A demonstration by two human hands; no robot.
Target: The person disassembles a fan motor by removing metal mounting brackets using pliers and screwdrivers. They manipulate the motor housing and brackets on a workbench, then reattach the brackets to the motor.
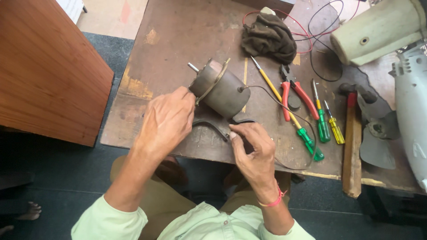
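Worn brown desk [178, 31], scratched and stained, over a dark floor; a wooden cabinet [44, 66] stands to the left.

Motor [220, 89]: grey-brown metal cylinder lying on its side near the front edge of the desk, short shaft pointing up-left, a thin black wire [271, 95] running from its body to the right.

Left hand [167, 122]: fingers curled against the shaft end of the motor, steadying it.

Right hand [253, 151]: just below the motor, thumb and fingers pinched together on a small part too small to identify, beside a dark curved bracket [209, 124].

Dark cloth [269, 38]: bunched at the back of the desk.

Hand tools, right of the motor: long yellow-shafted screwdriver with green handle [307, 138], red-handled pliers [296, 93], two shorter screwdrivers, green [322, 124] and yellow [336, 129], wooden-handled hammer [352, 146].

Far right: pale appliance housing [378, 29] and a dark fan blade [378, 142].
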